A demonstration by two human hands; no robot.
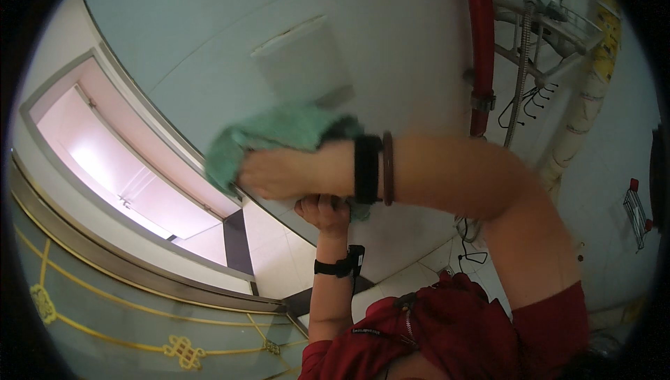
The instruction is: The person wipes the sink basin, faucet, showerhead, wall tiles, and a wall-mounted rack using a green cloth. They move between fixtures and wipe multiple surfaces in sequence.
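Observation:
A crumpled green cloth [279,127] lies bunched against a pale wall panel [209,17]. Pressed onto it is my right hand [283,173], its fingers curled into the fabric near the panel's left edge; the hand is slightly blurred. That wrist wears a black band [368,169] and a thin brown bangle. Just below, my left hand [324,212] is closed in a fist, partly covered by the right wrist. A bit of green fabric shows beside it, but what its fingers hold is hidden. A black strap with a small device [338,265] circles the left wrist.
A whitish rectangular fixture [300,55] is on the panel above the cloth. At left is a doorway [132,170] into a bright pinkish room. To the right are a red vertical pipe [480,38], a metal rack [544,38], a shower hose [520,66] and black hooks [534,104].

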